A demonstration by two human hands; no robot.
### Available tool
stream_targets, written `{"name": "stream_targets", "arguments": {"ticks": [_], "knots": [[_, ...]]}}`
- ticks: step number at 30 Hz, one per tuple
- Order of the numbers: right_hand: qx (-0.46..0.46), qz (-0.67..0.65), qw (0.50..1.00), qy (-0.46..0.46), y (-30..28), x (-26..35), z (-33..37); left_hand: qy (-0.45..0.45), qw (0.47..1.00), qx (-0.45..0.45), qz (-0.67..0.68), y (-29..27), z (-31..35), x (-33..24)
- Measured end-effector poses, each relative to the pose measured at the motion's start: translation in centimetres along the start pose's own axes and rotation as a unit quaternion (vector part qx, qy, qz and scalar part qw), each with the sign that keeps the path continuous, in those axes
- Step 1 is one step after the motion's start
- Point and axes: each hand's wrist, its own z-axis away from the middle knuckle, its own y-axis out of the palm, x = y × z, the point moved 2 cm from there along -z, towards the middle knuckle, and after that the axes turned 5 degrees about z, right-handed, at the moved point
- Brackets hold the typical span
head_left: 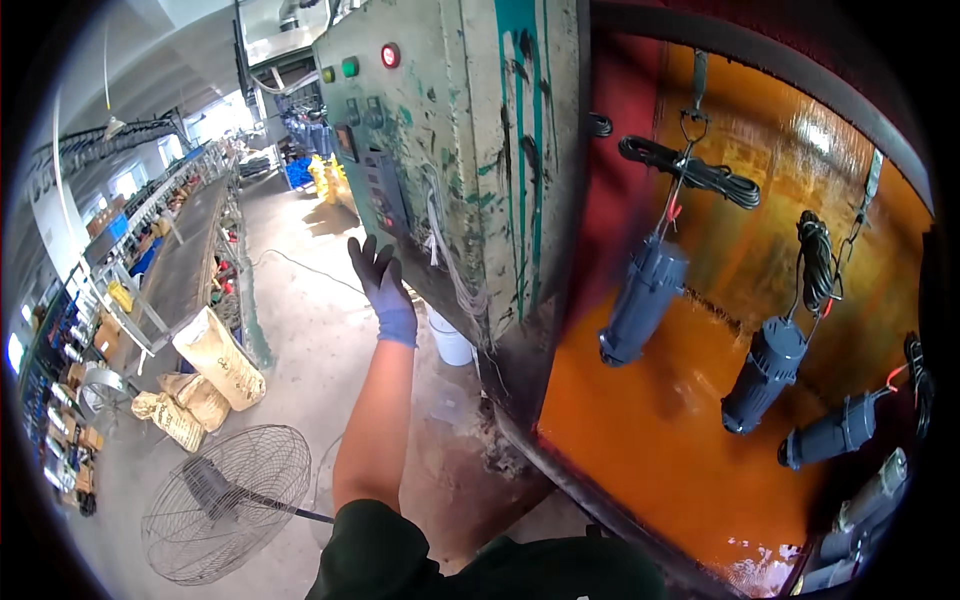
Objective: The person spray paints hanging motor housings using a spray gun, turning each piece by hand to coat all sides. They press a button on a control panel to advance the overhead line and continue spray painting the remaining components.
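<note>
My left hand, in a dark-palmed glove with a bluish-purple cuff, is raised with its fingers apart and nothing in it. It is nearest to the lower part of a green, paint-streaked control cabinet, just below a dark control panel. A gap seems to lie between the fingers and the panel, though contact is hard to judge. Higher on the cabinet are a red button and a green button. My right hand is out of the picture.
Dark grey cylindrical pumps with coiled black cables hang from hooks in an orange-walled booth on the right. A wire-cage fan, paper sacks, a white bucket and a long conveyor stand left and ahead.
</note>
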Motion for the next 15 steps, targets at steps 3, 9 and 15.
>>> {"name": "stream_targets", "arguments": {"ticks": [3,9,15], "knots": [[0.000,-0.009,1.000,-0.020,-0.3,3.6,-0.8,0.057,0.998,-0.012,0.005,2.0,-0.9,-0.5],[0.000,-0.038,0.999,-0.031,-0.1,6.1,-1.0,0.120,0.992,0.009,-0.029,4.2,0.3,-0.2],[0.007,-0.059,0.998,0.013,1.9,-0.8,0.4,0.207,0.977,0.031,-0.037,4.6,-0.7,1.6]]}}
